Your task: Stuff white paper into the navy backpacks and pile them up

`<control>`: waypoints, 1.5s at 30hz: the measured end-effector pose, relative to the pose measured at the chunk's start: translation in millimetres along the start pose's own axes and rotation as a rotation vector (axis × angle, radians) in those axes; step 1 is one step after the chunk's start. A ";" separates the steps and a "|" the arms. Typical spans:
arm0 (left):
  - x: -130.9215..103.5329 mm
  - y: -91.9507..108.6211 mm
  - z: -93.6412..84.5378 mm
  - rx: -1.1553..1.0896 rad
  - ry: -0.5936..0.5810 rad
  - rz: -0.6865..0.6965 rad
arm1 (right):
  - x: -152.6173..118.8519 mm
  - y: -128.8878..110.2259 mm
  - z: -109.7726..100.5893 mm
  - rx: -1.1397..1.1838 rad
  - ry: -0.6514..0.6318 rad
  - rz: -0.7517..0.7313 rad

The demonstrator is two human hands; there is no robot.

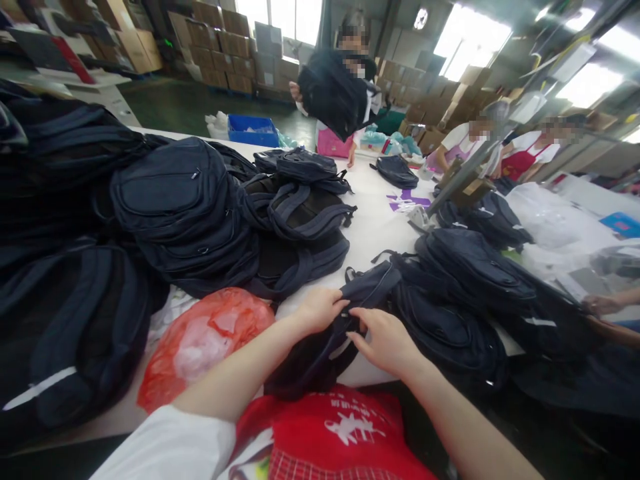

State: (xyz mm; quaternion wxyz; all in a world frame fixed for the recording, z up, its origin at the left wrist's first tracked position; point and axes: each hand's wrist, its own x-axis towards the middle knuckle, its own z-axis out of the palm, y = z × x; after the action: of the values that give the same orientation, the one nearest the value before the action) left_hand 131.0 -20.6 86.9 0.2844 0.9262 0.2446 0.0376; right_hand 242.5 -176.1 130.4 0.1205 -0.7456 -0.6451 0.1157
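Note:
A dark navy backpack (373,283) lies on the white table right in front of me, its lower part close to my red apron. My left hand (320,309) is closed on its upper part, thumb and fingers pressed together on the fabric. Beside it, my right hand (387,339) touches the same backpack with its forefinger; the thumb is held apart from the finger, with dark fabric behind the gap. A small light spot shows on the bag between the hands, too small to name. By my left forearm sits a red plastic bag (215,333) with pale contents.
Stacked navy backpacks (185,207) crowd the left, and more backpacks (450,300) lie to the right. A metal post (465,157) rises from the table. Across it, a person (335,137) holds up a black backpack (336,90). Other people work at right; a co-worker's hand (603,305) shows there.

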 end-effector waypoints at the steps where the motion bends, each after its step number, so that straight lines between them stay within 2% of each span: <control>1: 1.0 -2.9 4.3 -0.016 0.000 -0.001 | 2.9 -1.6 3.4 -0.001 -0.036 0.033; 6: 2.0 -0.7 15.7 -0.062 -0.017 0.006 | 11.2 -5.1 -5.7 -0.023 -0.148 0.108; 9: 3.5 6.0 18.7 -0.052 -0.049 0.020 | 15.8 -8.6 -9.4 -0.187 -0.190 0.153; 13: 3.5 14.1 20.8 -0.001 -0.096 0.054 | 21.6 -12.6 -4.3 -0.372 -0.273 0.185; 16: 1.0 17.5 20.0 0.016 -0.109 0.057 | 20.9 -15.4 -1.3 -0.409 -0.286 0.207; 21: -4.2 17.1 17.2 0.074 -0.055 0.066 | 18.1 -11.0 -6.5 -0.459 -0.272 0.232; 23: -9.8 16.9 15.5 0.104 -0.038 0.080 | 23.6 4.8 -16.4 -0.499 -0.213 0.306; 25: -20.0 18.0 12.8 0.129 -0.013 0.121 | 34.1 33.4 -33.1 -0.533 -0.144 0.427; 29: -51.8 24.8 4.6 0.117 0.069 0.265 | 55.9 114.1 -73.0 -0.473 -0.097 0.672; 32: -73.5 28.0 1.0 0.066 0.159 0.391 | 59.6 164.7 -84.2 -0.324 -0.148 0.750; 35: -83.1 19.7 5.4 0.012 0.270 0.425 | 53.6 188.6 -73.2 -0.139 -0.190 0.742; 38: -83.5 -0.9 15.6 -0.039 0.369 0.333 | 43.4 190.5 -56.3 0.065 -0.130 0.654; 41: -84.9 -24.1 21.0 -0.104 0.421 0.225 | 29.2 178.7 -47.3 0.246 -0.028 0.513; 45: -96.6 -50.0 10.0 -0.177 0.519 0.072 | 0.4 143.9 -47.2 0.320 0.112 0.332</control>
State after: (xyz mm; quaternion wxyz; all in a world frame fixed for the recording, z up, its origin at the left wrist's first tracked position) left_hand 26.8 -35.6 58.0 0.2906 0.8652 0.2720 0.3048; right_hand 392.4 -197.0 127.5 0.2519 -0.8183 -0.4793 0.1930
